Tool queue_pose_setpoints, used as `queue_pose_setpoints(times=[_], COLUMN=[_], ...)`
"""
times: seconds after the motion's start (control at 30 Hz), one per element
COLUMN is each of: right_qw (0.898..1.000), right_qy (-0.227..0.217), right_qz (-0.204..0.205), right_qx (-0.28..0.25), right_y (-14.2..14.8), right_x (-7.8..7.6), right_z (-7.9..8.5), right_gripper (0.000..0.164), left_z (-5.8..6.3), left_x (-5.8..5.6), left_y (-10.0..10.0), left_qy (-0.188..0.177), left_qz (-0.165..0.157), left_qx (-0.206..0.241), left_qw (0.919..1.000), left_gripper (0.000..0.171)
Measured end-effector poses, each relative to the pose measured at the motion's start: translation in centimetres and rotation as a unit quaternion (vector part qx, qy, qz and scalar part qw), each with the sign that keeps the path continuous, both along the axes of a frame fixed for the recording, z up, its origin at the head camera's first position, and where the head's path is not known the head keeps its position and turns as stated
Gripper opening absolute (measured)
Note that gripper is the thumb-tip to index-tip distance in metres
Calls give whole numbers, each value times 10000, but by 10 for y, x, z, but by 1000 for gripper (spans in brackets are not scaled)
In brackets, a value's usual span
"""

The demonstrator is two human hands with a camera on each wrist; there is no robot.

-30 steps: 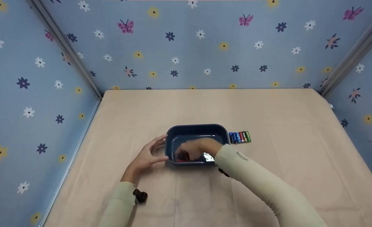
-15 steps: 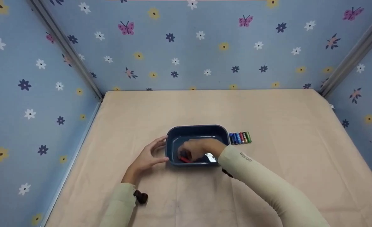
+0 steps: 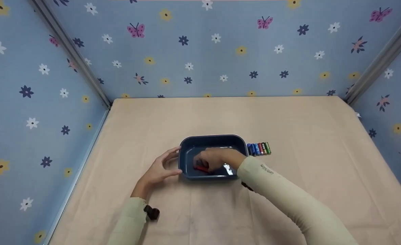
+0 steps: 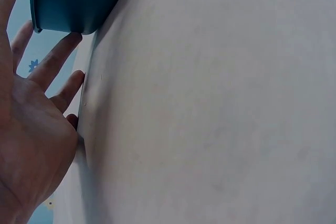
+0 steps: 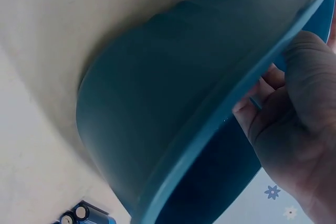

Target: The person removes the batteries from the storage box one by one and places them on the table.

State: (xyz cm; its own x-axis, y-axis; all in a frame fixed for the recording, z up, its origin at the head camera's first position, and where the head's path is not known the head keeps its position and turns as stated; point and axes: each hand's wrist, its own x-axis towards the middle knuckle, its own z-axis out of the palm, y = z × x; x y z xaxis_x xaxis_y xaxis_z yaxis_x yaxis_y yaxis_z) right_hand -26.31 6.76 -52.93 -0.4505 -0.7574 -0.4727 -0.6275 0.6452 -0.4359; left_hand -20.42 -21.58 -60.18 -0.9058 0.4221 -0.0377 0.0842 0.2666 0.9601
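Observation:
A dark blue rectangular bin (image 3: 189, 157) stands mid-table. Against its left end rests my left hand (image 3: 157, 170), thumb and fingers spread along the outer wall; the left wrist view shows the fingertips right at the bin's side (image 4: 79, 3). My right hand (image 3: 215, 158) reaches down inside the bin, curled fingers pinching a red battery (image 3: 202, 168) low over the floor. In the right wrist view the bin's wall (image 5: 152, 87) hides the battery and part of the right hand (image 5: 299, 129).
A neat row of several batteries (image 3: 259, 148), in blue, red and green, lies along the bin's right end. Beige cloth covers the table (image 3: 305, 190). Flowered blue panels (image 3: 207, 51) stand at the back and both sides.
My right hand has drawn back slightly to the right inside the bin, and the red battery has come up from the near left corner with it. The left hand stays put.

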Motion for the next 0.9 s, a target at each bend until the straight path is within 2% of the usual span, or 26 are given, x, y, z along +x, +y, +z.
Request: queue_pose_setpoints(times=[0.27, 0.53, 0.73, 0.9], right_qw=[9999, 9988, 9974, 9885], right_qy=[-12, -34, -273, -512], right_qz=[-158, -472, -539, -807], right_qx=[39, 155, -403, -1172], right_y=[1, 9, 22, 34], right_x=[1, -4, -7, -5], right_z=[4, 8, 10, 12], right_gripper=[48, 55, 52, 54], left_z=[-1, -2, -2, -1], left_x=[1, 2, 0, 0], left_y=[-1, 0, 1, 1], left_qy=[-38, -121, -109, -95], left_qz=[7, 34, 21, 48], left_qx=[47, 68, 126, 190], left_qw=[10000, 9999, 9999, 9998], left_gripper=[90, 90, 91, 91])
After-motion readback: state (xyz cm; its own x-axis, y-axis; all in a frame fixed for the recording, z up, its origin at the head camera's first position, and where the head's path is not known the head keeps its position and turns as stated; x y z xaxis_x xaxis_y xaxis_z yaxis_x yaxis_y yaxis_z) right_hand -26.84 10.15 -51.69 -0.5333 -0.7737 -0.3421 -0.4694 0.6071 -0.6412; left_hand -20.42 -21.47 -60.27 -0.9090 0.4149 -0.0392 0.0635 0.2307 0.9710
